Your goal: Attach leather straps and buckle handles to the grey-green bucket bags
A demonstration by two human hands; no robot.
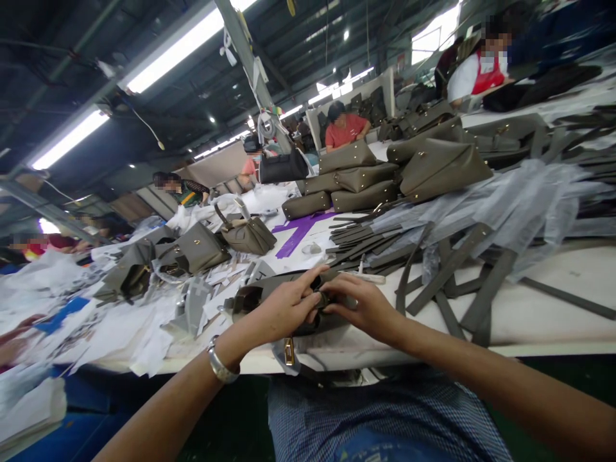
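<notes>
A dark olive bag (276, 282) lies at the table's front edge, partly under my hands. My left hand (289, 305), with a silver bracelet on its wrist, rests on the bag, its index finger stretched forward and its thumb near a small dark part. Close beside it on the right, my right hand (353, 300) has its fingers bent and brought together on that same small part, which is too hidden to name. A gold metal fitting (289, 351) hangs on a flap below the bag at the table edge.
Olive bags are stacked (359, 179) at the back, with more bags (199, 247) to the left. Dark straps (452, 276) and clear plastic (539, 199) lie to the right. White papers cover the left side. Several people work farther off; another person's hand (19, 333) shows at far left.
</notes>
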